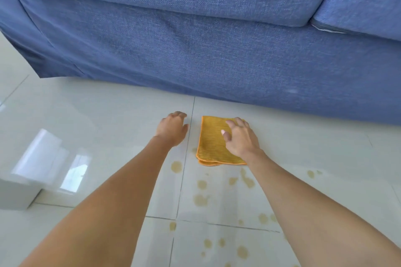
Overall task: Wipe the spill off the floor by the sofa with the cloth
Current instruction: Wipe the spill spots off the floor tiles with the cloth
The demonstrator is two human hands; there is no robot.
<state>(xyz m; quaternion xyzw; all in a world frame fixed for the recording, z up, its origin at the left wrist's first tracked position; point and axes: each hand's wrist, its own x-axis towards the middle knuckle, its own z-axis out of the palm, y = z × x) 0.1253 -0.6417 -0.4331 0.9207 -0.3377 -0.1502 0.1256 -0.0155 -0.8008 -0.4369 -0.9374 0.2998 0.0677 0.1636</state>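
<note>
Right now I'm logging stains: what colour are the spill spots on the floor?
Pale yellowish-brown spill spots; head view.

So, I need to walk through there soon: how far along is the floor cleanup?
Barely started. Done: the folded cloth lies on the tiles near the sofa. In hand: the right hand rests spread on it; the left hand is beside it, empty. Left: yellowish spill drops dot the floor between the arms, all unwiped.

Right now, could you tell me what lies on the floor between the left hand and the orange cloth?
In the head view, only bare glossy tile with a grout line separates the left hand from the cloth; no spill drops lie there.
</note>
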